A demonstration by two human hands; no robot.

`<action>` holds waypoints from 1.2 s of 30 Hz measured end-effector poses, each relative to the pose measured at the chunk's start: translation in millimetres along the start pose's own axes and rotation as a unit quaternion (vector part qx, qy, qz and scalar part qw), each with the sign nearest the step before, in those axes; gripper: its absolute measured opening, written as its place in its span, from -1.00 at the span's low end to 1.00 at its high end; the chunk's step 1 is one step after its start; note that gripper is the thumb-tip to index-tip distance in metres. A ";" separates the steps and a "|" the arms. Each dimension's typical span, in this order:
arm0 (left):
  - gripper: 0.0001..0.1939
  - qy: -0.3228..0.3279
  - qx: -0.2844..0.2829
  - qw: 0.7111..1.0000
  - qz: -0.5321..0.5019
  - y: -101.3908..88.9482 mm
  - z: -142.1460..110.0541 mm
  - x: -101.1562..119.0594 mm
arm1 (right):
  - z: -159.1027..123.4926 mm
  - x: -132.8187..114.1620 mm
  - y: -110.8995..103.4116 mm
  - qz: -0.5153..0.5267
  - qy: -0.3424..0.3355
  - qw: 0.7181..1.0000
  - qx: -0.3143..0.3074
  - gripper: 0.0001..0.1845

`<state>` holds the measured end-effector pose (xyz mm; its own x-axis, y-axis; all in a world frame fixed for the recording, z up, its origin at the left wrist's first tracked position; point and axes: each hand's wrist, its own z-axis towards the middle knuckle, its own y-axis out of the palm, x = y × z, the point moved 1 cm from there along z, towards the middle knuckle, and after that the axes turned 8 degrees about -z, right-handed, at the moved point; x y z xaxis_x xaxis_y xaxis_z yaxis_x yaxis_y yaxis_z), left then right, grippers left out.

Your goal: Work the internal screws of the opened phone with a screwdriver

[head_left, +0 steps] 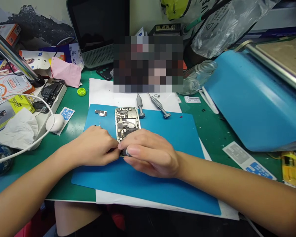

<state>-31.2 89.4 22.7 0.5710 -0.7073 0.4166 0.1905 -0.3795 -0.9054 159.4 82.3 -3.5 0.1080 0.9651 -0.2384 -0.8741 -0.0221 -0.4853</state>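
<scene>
An opened smartphone (128,121) lies on the blue mat (177,141), its circuit boards and inner parts bare. My left hand (96,146) is closed at the phone's lower left edge, with its curled fingertips against it and partly hidden. Over the lower end of the phone, my right hand (150,153) pinches a screwdriver (126,152), of which only the dark round end shows. The fingertips of both hands meet there and cover the phone's bottom part. Two grey screwdrivers (139,105) (160,106) lie beyond the phone. Left of it sits a small metal phone part (101,113).
A white charging cable (49,108) loops across the left side, near another opened phone (49,93) and a crumpled tissue (19,126). A glass jar (199,77) lies tilted at the back right, beside a large blue sheet (251,108). A green cap (81,92) rests behind.
</scene>
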 end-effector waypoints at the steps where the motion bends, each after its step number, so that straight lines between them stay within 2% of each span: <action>1: -0.61 0.000 0.000 1.000 0.000 0.1 0.1 -0.2 | 0.1 0.0 -0.1 -0.002 0.001 1.000 -0.002 -0.49; 36: -0.61 0.009 0.012 1.000 -0.006 -0.8 -1.5 0.2 | 0.7 -0.1 -0.9 -0.016 0.003 1.000 -0.008 -0.54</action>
<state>-32.5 88.6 23.7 0.5538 -0.7135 0.4292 0.2176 -0.3736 -0.9017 159.9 82.4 -2.4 0.1375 0.9641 -0.2273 -0.8625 0.0037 -0.5060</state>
